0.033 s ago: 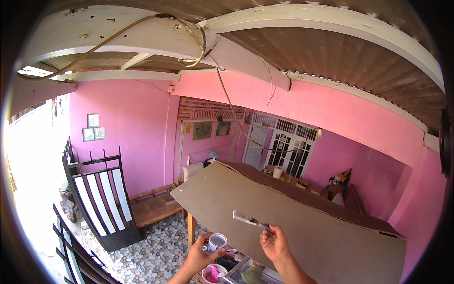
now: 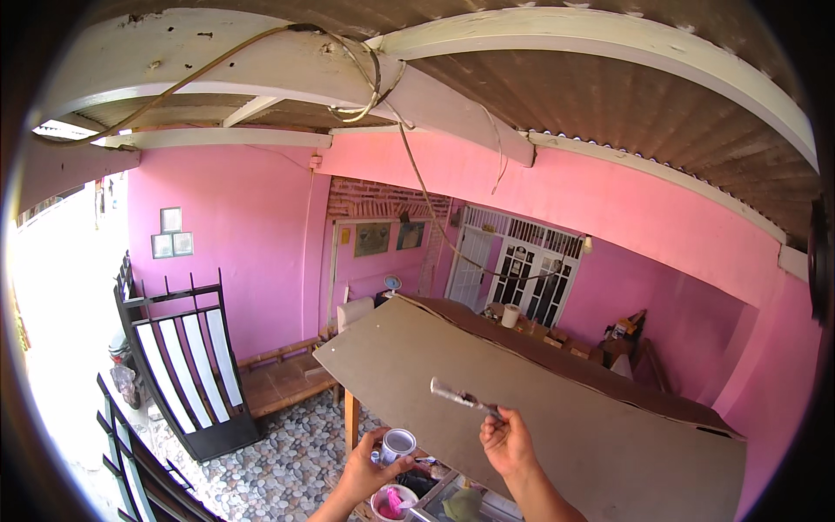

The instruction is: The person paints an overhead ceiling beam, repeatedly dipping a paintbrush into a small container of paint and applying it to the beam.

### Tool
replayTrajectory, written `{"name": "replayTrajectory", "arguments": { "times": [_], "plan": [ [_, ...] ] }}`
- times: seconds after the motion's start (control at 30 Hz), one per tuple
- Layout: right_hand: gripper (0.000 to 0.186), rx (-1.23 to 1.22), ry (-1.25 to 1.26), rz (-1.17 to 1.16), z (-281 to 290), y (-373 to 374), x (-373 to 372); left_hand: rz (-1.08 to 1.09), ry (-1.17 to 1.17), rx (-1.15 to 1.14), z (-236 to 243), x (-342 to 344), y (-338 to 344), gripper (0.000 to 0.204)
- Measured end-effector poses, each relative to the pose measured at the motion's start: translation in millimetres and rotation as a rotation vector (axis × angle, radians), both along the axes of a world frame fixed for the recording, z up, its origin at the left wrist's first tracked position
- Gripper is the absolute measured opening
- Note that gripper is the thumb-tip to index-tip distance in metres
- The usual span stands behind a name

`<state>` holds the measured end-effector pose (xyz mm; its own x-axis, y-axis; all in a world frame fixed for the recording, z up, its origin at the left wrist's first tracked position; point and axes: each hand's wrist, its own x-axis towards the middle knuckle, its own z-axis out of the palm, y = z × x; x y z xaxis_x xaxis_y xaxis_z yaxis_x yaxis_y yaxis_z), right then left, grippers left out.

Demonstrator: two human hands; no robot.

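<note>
Overhead, right hand (image 2: 507,442) gripping brush (image 2: 463,399), left hand (image 2: 367,471) cup (image 2: 397,445)

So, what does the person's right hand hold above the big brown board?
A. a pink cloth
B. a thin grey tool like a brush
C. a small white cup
B: the right hand grips a thin grey tool by its end, while the small white cup sits in the left hand.

Board (image 2: 522,409): flat sheet, matt grey-brown, looks like fibreboard or hardboard, smooth face, darker raw edge at 1 o'clock. Tool (image 2: 461,398) in right hand (image 2: 507,444): dull grey, paint-crusted, rough. Cup (image 2: 397,445) in left hand (image 2: 370,474): white, smooth, faintly glossy. Floor (image 2: 278,465): pebbled, rough. Gate (image 2: 187,365): black painted metal.
</note>
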<state>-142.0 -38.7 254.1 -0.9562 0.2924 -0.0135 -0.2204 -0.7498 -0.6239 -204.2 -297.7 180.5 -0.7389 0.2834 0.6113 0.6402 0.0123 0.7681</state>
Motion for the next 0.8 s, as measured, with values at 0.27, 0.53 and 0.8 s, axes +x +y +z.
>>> {"name": "replayTrajectory", "arguments": {
  "times": [0.27, 0.53, 0.8],
  "plan": [
    [0.011, 0.188, 0.355, -0.299, 156, -12, -57, 0.051, -0.117, 0.047, -17, 10, -30, 0.072],
    [0.023, 0.630, 0.858, -0.589, 340, -74, -96, 0.106, -0.198, 0.077, -39, 27, -64, 0.066],
    [0.022, 0.949, 1.070, -0.813, 458, -137, -141, 0.219, -0.212, 0.148, -42, 43, -96, 0.065]
  ]
}}
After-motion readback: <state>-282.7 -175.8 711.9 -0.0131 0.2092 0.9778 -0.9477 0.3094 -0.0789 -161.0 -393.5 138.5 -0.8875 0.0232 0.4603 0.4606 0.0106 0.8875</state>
